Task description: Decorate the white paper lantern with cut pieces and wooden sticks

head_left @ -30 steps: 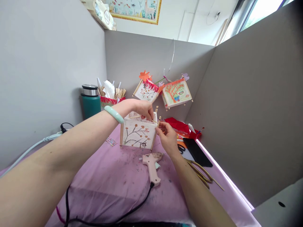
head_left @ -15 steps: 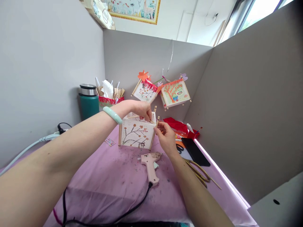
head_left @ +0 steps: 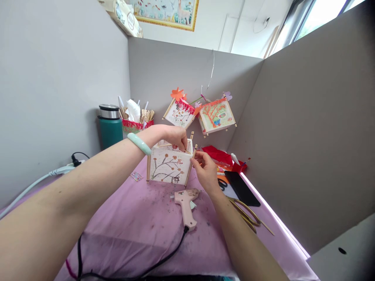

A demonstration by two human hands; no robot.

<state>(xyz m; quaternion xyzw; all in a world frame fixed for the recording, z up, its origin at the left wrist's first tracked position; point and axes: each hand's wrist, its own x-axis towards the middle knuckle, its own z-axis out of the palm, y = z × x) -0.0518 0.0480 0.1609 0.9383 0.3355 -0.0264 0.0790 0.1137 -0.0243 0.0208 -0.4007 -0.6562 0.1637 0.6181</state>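
Note:
A white paper lantern (head_left: 168, 168) with stick posts and a drawn flowering branch stands upright on the cloth. My left hand (head_left: 175, 138), with a pale green bangle on its wrist, reaches over the lantern's top. Its fingertips are pinched at the inner right side on a thin wooden stick (head_left: 188, 151), mostly hidden by the fingers. My right hand (head_left: 205, 169) grips the front right corner post (head_left: 193, 153) between thumb and fingers. In front of the lantern, a pink glue gun (head_left: 186, 207) lies on its side, nozzle to the right.
A teal bottle (head_left: 110, 130) and a red-fringed holder of sticks (head_left: 137, 124) stand back left. Two decorated lanterns (head_left: 217, 116) hang behind. Gold scissors (head_left: 244, 212), a black phone-like slab (head_left: 241, 188) and red material (head_left: 218, 154) lie right. A black cord (head_left: 164, 259) crosses the front.
Almost nothing differs. Both hands keep their places at the lantern, with only a very slight shift of the left fingers.

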